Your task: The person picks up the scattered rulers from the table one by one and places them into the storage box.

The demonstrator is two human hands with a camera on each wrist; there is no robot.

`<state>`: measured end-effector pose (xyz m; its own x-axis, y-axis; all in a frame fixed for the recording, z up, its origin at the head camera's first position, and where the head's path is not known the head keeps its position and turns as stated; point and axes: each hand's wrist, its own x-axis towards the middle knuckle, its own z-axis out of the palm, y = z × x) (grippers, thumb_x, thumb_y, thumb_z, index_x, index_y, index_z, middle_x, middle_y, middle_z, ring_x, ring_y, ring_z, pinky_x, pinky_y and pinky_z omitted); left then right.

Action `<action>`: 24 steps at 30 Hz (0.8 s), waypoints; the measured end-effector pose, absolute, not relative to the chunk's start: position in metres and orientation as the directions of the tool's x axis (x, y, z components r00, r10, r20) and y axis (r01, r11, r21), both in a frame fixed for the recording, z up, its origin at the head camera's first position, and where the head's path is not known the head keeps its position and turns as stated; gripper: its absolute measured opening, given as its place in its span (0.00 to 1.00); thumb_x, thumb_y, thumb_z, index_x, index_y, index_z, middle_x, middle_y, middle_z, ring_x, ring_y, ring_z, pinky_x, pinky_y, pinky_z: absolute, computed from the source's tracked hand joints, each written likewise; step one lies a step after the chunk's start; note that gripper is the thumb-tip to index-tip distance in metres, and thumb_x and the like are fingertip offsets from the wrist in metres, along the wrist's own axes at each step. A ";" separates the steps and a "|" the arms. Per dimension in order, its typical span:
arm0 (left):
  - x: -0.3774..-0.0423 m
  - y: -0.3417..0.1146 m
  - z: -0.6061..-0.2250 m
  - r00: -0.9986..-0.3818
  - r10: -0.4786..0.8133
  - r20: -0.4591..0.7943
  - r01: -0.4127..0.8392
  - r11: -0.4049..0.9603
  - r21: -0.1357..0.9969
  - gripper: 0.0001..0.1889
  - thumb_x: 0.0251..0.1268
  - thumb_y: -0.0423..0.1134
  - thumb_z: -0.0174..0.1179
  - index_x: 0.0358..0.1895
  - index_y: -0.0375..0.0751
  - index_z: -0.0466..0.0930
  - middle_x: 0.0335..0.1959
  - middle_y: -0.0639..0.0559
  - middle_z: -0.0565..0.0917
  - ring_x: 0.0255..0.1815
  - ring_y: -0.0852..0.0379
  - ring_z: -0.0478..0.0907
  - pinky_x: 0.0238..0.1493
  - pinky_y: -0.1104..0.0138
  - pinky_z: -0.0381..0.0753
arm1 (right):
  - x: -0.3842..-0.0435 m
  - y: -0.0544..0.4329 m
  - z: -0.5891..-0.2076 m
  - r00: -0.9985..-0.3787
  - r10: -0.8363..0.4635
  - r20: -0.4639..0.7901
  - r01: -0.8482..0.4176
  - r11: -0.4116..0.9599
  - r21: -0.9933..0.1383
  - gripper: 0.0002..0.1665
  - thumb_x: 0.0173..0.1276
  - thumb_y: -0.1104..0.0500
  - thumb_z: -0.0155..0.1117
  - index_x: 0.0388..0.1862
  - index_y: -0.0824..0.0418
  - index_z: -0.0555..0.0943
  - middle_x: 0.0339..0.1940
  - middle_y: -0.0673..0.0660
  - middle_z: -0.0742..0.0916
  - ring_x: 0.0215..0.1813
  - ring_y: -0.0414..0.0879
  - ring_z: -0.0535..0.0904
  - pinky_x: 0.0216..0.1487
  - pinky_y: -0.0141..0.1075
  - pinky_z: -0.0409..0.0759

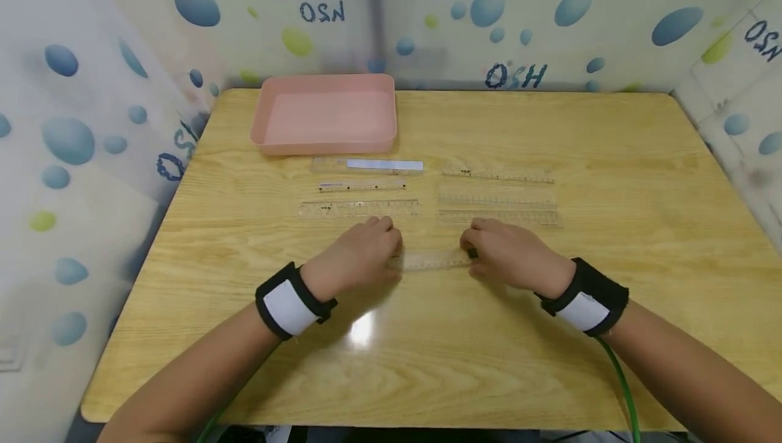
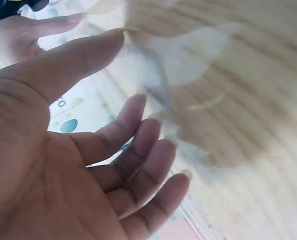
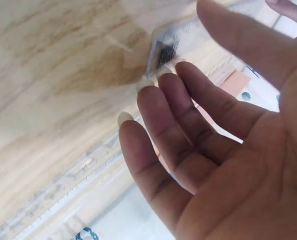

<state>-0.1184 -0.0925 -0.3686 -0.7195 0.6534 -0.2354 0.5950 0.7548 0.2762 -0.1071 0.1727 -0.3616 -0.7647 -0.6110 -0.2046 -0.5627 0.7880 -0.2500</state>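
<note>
Between the two hands lies a clear plastic ruler [image 1: 435, 260], low over the table. My left hand [image 1: 363, 253] holds its left end, the thumb at the near edge and curved fingertips at the far edge. The ruler's other end, with a dark mark [image 3: 166, 52], is held the same way by my right hand [image 1: 513, 253]. In the left wrist view the ruler's end shows only as a blurred pale outline between thumb and fingers. Just beyond the left hand is another clear ruler [image 1: 359, 208]; beyond the right hand, a further one [image 1: 499, 217].
Farther back on the left lie a short ruler [image 1: 362, 186] and a clear ruler with a pale strip [image 1: 385, 165]. On the right are two more rulers, a middle one [image 1: 497, 199] and a back one [image 1: 497, 175]. A pink tray [image 1: 324, 121] stands at the back left of the wooden table [image 1: 580, 138].
</note>
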 end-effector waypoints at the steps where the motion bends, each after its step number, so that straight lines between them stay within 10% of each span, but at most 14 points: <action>1: -0.120 -0.092 -0.367 -0.719 0.651 -0.242 0.590 0.757 0.282 0.15 0.63 0.42 0.73 0.45 0.36 0.84 0.42 0.47 0.80 0.45 0.49 0.76 0.48 0.59 0.80 | -0.108 0.172 -0.361 -0.765 -0.611 -0.204 -0.559 0.787 -0.260 0.15 0.63 0.60 0.79 0.47 0.62 0.86 0.39 0.54 0.84 0.38 0.44 0.78 0.38 0.38 0.81; 14: -0.116 -0.095 -0.361 -0.707 0.666 -0.240 0.635 0.746 0.198 0.11 0.67 0.44 0.71 0.33 0.43 0.80 0.33 0.50 0.81 0.36 0.51 0.78 0.39 0.60 0.79 | -0.122 0.172 -0.369 -0.738 -0.655 -0.162 -0.503 0.694 -0.514 0.07 0.71 0.62 0.70 0.33 0.53 0.83 0.28 0.45 0.84 0.28 0.36 0.73 0.32 0.31 0.73; 24: -0.105 -0.104 -0.358 -0.755 0.656 -0.001 0.650 0.748 0.137 0.18 0.62 0.46 0.75 0.43 0.38 0.80 0.26 0.49 0.86 0.27 0.54 0.86 0.26 0.61 0.84 | -0.149 0.177 -0.368 -0.693 -0.663 -0.283 -0.164 0.527 -0.834 0.13 0.78 0.59 0.63 0.53 0.65 0.86 0.35 0.54 0.89 0.36 0.44 0.85 0.42 0.36 0.86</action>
<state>-0.1046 -0.1036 -0.3582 -0.7548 0.6560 -0.0009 0.6497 0.7478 0.1369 -0.1495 0.1771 -0.3681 -0.6934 -0.6627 -0.2829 -0.1635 0.5272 -0.8339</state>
